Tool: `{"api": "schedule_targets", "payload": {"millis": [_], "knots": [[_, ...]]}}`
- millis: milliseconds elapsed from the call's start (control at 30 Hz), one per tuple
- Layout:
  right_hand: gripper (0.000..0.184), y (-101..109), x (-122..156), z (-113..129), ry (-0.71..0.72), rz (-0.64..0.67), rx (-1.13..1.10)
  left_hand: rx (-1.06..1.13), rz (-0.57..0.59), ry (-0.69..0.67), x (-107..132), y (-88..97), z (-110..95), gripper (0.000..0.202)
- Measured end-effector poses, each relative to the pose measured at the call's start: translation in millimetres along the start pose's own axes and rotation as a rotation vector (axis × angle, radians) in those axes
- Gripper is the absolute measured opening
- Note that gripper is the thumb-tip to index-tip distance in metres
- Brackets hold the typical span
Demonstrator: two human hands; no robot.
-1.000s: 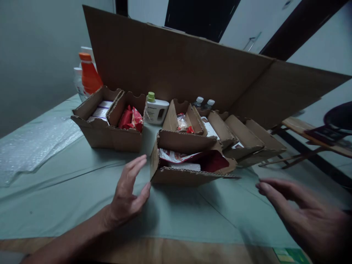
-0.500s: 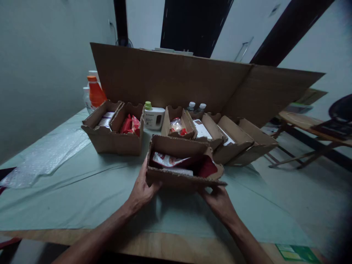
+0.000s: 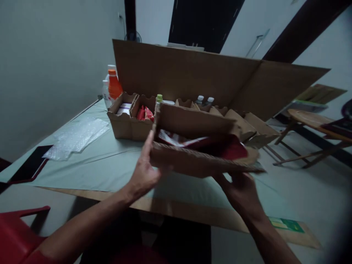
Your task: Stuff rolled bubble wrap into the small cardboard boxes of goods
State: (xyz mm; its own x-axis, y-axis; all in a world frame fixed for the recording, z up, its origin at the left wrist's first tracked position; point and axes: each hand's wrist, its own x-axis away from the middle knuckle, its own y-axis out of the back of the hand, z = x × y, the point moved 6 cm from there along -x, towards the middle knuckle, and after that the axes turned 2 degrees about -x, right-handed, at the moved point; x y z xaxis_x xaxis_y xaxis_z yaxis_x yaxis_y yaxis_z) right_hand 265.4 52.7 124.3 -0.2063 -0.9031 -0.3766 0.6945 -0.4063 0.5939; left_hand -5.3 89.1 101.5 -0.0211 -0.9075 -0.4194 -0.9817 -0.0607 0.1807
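We are holding an open brown corrugated cardboard tray (image 3: 198, 163) in both hands, raised clear of the pale green cloth-covered surface (image 3: 110, 165) and close in front of us. Its long axis is running left to right across our view, the open top facing up and slightly toward us, the right end sitting a little lower than the left. Our left hand (image 3: 144, 172) is clasping the left end, fingers reaching up the side wall, while our right hand (image 3: 242, 192) is gripping beneath the front edge near the right end. Inside the tray, glossy red packets (image 3: 231, 150) and a crinkled white printed packet (image 3: 176, 138) are lying flat. The tray's raw edge is showing its ribbed fluting, and its back wall is blocking part of what stands behind. Farther back, a two-compartment cardboard box (image 3: 129, 126) is sitting on the surface, and beside it an orange plastic bottle (image 3: 114, 86). A white bottle with a green cap (image 3: 159, 98) and two small white-capped bottles (image 3: 205, 99) are peeking over the tray, with a row of slanted cardboard trays (image 3: 253, 126) to the right. A tall flat cardboard sheet (image 3: 187, 73) is standing behind everything. A sheet of clear bubble wrap (image 3: 78, 137) and a flat black slab (image 3: 30, 167) are lying at the left.
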Motion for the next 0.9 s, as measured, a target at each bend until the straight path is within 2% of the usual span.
{"api": "schedule_targets", "payload": {"millis": [67, 100, 167, 233, 300, 367, 433, 567, 700, 800, 900], "knots": [[0.04, 14.8, 16.6, 5.6, 0.036, -0.048, 0.041, -0.027, 0.048, 0.034, 18.7, -1.5, -2.6, 0.074], [0.038, 13.6, 24.9, 10.6, 0.065, -0.033, 0.028, -0.039, 0.05, 0.084, 31.1, 4.7, 0.8, 0.07], [0.033, -3.1, 36.5, 22.1, 0.117, 0.044, -0.047, -0.077, -0.02, 0.207, 52.9, 28.3, 13.1, 0.063], [0.029, -28.6, 38.8, 28.7, 0.135, 0.128, -0.131, -0.131, -0.133, 0.296, 64.2, 52.5, 26.1, 0.063], [0.027, -50.6, 34.9, 25.9, 0.129, 0.165, -0.186, -0.163, -0.201, 0.324, 64.5, 61.8, 38.0, 0.065], [0.025, -64.7, 30.0, 14.5, 0.122, 0.179, -0.216, -0.138, -0.202, 0.314, 58.5, 53.7, 50.6, 0.067], [0.025, -69.9, 27.3, -2.5, 0.113, 0.183, -0.239, -0.077, -0.181, 0.299, 51.2, 37.2, 64.0, 0.071], [0.053, -63.3, 27.9, -42.5, 0.007, 0.258, -0.411, 0.003, -0.156, 0.285, 43.1, 11.0, 85.9, 0.075], [0.056, -53.7, 21.1, -75.4, -0.168, 0.39, -0.636, 0.019, -0.13, 0.302, 44.7, 3.3, 100.0, 0.078], [0.066, -55.6, 0.8, -93.2, -0.226, 0.339, -0.693, 0.039, -0.136, 0.323, 51.6, 0.6, 109.1, 0.082], [0.067, -75.5, -18.6, -105.2, -0.262, 0.306, -0.737, 0.067, -0.15, 0.331, 59.4, -3.4, 116.1, 0.083]]}}
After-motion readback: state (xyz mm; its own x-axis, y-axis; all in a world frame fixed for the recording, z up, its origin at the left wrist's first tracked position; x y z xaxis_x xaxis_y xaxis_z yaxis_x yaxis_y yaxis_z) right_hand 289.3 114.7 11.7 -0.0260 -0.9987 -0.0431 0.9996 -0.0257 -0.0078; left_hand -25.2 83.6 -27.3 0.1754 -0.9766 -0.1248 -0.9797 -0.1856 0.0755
